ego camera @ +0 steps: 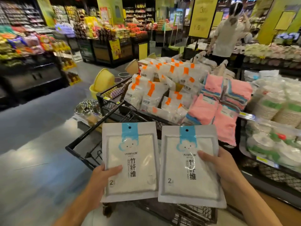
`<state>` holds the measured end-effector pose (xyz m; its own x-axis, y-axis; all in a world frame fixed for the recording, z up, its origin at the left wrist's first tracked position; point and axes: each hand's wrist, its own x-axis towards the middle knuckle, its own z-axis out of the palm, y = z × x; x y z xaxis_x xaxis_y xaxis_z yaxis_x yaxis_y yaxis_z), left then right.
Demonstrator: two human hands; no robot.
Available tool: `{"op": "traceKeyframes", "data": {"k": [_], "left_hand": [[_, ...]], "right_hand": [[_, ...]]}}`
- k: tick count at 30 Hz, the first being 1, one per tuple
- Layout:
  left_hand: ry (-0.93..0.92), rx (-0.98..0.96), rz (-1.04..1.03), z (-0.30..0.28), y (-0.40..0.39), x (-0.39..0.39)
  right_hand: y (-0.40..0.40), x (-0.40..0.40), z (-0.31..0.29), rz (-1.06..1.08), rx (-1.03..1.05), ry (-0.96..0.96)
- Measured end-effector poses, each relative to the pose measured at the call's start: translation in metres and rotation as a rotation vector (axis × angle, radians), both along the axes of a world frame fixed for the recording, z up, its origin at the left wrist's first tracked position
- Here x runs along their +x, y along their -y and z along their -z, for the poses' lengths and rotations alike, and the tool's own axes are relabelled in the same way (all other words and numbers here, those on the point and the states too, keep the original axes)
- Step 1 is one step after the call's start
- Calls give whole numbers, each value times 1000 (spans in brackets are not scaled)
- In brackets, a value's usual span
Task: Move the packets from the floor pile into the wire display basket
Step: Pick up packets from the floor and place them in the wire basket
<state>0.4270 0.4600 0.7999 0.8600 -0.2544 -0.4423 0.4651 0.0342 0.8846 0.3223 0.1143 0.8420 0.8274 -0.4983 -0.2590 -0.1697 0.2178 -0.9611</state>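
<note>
I hold two flat white packets with blue cloud tops side by side in front of me. My left hand (104, 174) grips the left packet (132, 162) at its lower left edge, thumb on the front. My right hand (223, 167) grips the right packet (190, 167) at its right edge, thumb across the front. Both packets hang over the black wire display basket (104, 101), which stands just beyond them. The basket's near compartment is mostly hidden behind the packets. No floor pile is in view.
The basket's far part holds several white packets with orange labels (162, 85) and pink folded cloths (224, 101). Paper cups and plates (276, 110) fill a shelf at the right. Yellow basins (101, 84) stand behind the basket. A person (228, 33) stands at the back right.
</note>
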Motion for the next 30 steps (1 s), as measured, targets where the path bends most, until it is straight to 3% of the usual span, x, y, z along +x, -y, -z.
{"op": "traceKeyframes", "data": {"k": [8, 14, 22, 30], "left_hand": [[27, 73, -36, 31, 4, 59], [-100, 161, -82, 68, 23, 105], [-156, 257, 26, 106, 59, 184], [-165, 396, 157, 180, 109, 275]], "right_hand": [[13, 72, 41, 7, 26, -39], [42, 113, 103, 111, 125, -118], [76, 165, 164, 223, 171, -279], [84, 209, 226, 331, 135, -456]]}}
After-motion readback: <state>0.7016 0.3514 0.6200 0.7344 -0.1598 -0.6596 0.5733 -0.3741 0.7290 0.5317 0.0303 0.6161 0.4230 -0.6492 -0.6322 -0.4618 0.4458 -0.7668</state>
